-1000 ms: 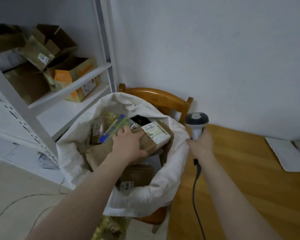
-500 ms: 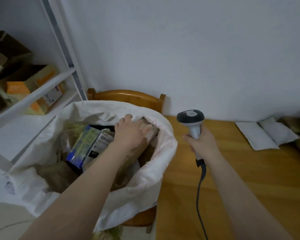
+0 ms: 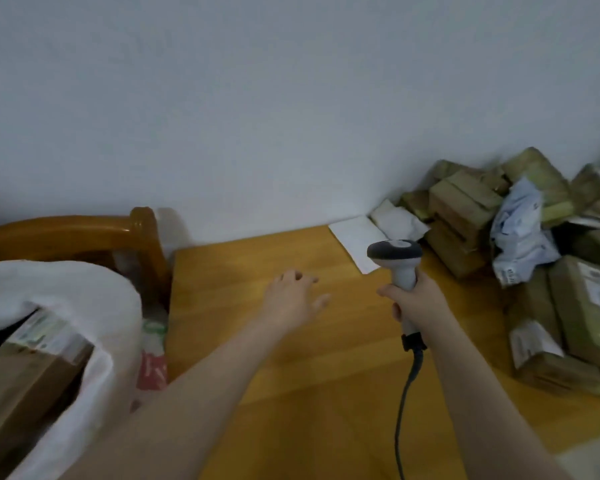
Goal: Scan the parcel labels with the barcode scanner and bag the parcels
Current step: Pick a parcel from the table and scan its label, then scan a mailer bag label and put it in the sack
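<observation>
My right hand [image 3: 414,301] grips the handle of the grey and white barcode scanner [image 3: 395,259], held upright over the wooden table [image 3: 257,358], its cable hanging down. My left hand [image 3: 293,299] hovers over the table with fingers relaxed and holds nothing. The white sack [image 3: 84,306] stands at the left edge with a brown parcel [image 3: 21,382] showing inside. A heap of brown parcels [image 3: 465,206] and a white and blue mailer bag [image 3: 520,233] lies at the table's right end, beyond the scanner.
A wooden chair back [image 3: 84,233] stands behind the sack, against the white wall. Two white padded envelopes [image 3: 357,240] lie near the wall left of the parcel heap. More labelled brown parcels [image 3: 589,306] sit at the far right.
My left hand has left the parcel in the sack and swung right over the table. The view has turned right, bringing the parcel heap into sight. The scanner stays in my right hand.
</observation>
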